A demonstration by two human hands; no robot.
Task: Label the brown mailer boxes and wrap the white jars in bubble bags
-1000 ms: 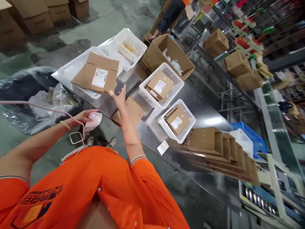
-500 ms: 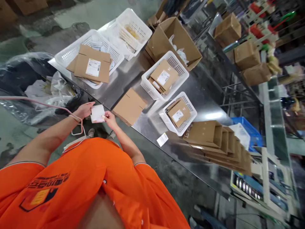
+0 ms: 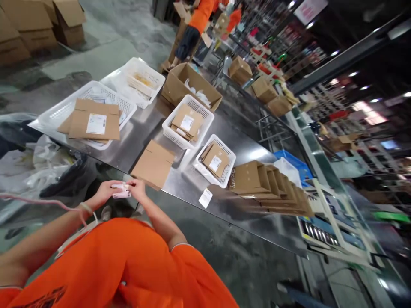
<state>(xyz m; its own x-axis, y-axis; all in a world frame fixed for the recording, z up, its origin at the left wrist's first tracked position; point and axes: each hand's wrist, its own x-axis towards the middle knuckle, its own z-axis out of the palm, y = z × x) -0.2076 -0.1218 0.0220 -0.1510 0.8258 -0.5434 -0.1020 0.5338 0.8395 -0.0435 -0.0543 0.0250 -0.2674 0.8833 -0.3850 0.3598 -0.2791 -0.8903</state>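
Both hands are in front of my body, just off the near edge of the metal table. My left hand [image 3: 104, 192] pinches one side of a small white paper slip [image 3: 122, 194], which looks bent or folded. My right hand [image 3: 137, 189] has its fingers closed on the slip's other side. Its print is too small and blurred to read. Just past my right hand, a flat brown cardboard mailer [image 3: 153, 164] lies at the table's edge. Another printed white slip [image 3: 205, 197] lies further right on the table [image 3: 189, 209].
White baskets hold labelled cardboard mailers: one at left [image 3: 128, 112], one in the middle [image 3: 167, 133], one nearer [image 3: 208, 179]. Folded cartons [image 3: 250, 177] are stacked at right. A large open carton [image 3: 173, 83] stands behind. A bin bag [image 3: 61, 179] hangs left. A person in orange [image 3: 201, 17] is beyond.
The view has tilted up, bringing more of the hall into sight. The white slip, flat and facing me before, is now bent between my hands, which have come closer together.
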